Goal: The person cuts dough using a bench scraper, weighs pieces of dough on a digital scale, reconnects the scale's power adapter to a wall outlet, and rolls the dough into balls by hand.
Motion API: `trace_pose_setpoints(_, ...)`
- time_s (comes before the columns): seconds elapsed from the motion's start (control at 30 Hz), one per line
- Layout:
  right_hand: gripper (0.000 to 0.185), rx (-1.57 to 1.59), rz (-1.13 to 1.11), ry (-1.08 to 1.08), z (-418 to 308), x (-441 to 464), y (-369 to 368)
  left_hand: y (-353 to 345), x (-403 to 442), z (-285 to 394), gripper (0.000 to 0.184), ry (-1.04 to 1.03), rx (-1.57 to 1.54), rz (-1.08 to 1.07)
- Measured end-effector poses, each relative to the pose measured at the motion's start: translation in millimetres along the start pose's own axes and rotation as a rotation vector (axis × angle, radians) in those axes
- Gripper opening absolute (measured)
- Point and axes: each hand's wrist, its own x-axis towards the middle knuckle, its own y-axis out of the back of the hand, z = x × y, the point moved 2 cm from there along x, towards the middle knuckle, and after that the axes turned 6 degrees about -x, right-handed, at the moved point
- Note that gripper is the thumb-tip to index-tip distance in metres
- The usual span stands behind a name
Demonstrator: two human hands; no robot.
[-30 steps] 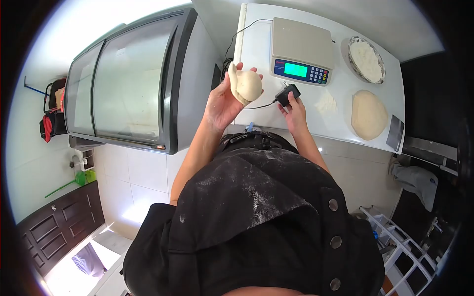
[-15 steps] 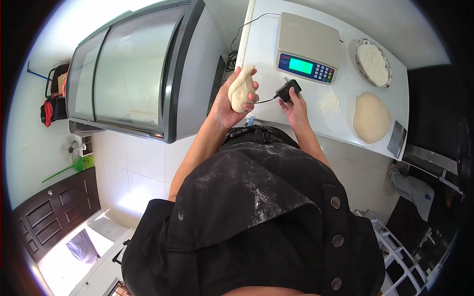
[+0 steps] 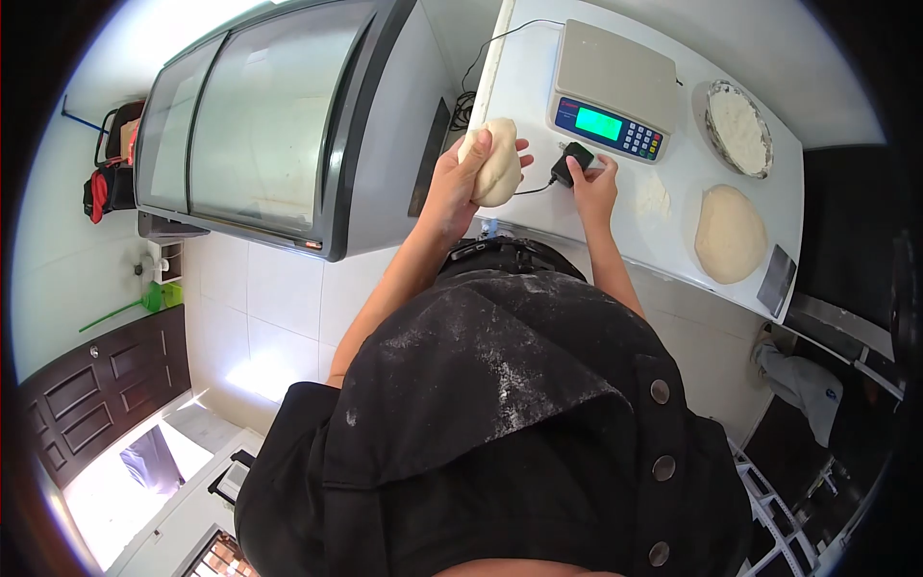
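My left hand (image 3: 452, 183) is wrapped around a pale lump of dough (image 3: 497, 173), with the thumb pressed over it and fingertips showing beyond its right side. The dough is held up near the table's left edge. In my right hand (image 3: 594, 188) is a black plug-in power adapter (image 3: 574, 162), its cord trailing left behind the dough. My right thumb lies against the adapter, which is just in front of a digital scale (image 3: 615, 67) with a lit green display. The scale's platform is bare.
On the white table (image 3: 625, 226) are a bowl of flour (image 3: 738, 128), a larger dough mass (image 3: 731, 234), a dusting of flour (image 3: 654, 195) and a phone-like dark slab (image 3: 777, 279). A glass-topped freezer (image 3: 279, 115) stands left. A person's grey-clad leg (image 3: 803, 380) shows at right.
The dough in my left hand has turned and looks rounder, its raised flap gone from sight. My thumb now lies over it. My right fingers have shifted on the adapter.
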Motion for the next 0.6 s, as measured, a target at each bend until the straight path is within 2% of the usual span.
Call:
trace_pose_setpoints(0.03, 0.055, 0.001, 0.001, -0.001, -1.9, -1.1, 2.0, 1.4, 0.0, -1.8, 0.045, 0.001, 0.001, -0.001)
trace_pose_setpoints(0.17, 0.051, -0.346, 0.476, 0.500, -23.8, -9.5, 14.2, 9.6, 6.6, -5.9, 0.043, -0.109, 0.331, 0.079)
trace_pose_setpoints(0.23, 0.049, 0.267, 0.000, 0.239, -67.0, -30.5, 27.5, 4.9, 5.2, -5.4, 0.040, -0.176, 0.415, 0.078)
trace_pose_setpoints(0.27, 0.049, 0.266, 0.002, 0.232, -79.9, -36.8, 27.0, -1.0, 4.7, -6.0, 0.038, -0.244, 0.495, 0.071)
trace_pose_setpoints(0.33, 0.045, 1.023, -0.491, -0.262, -95.3, -47.6, 12.7, -13.8, 6.1, -9.7, 0.033, -0.390, 0.651, 0.053)
trace_pose_setpoints(0.37, 0.045, 1.023, -0.489, -0.262, -102.7, -50.8, 10.7, -17.9, 8.0, -16.6, 0.036, -0.453, 0.727, -0.012)
trace_pose_setpoints(0.43, 0.043, 1.055, -0.335, -0.313, -114.4, -57.1, 6.9, -32.8, 8.9, -29.3, 0.040, -0.517, 0.804, -0.072)
trace_pose_setpoints(0.5, 0.045, 1.088, -0.181, -0.362, -119.5, -60.0, 4.7, -51.6, 3.4, -31.5, 0.029, -0.799, 0.907, 0.020)
trace_pose_setpoints(0.53, 0.045, 1.089, -0.182, -0.361, -119.5, -58.3, 4.0, -52.6, 5.0, -30.0, 0.029, -0.801, 0.908, 0.021)
trace_pose_setpoints(0.6, 0.041, 0.979, -0.050, -0.182, -116.9, -51.3, 6.0, -52.2, 10.2, -28.4, 0.024, -0.750, 0.920, 0.047)
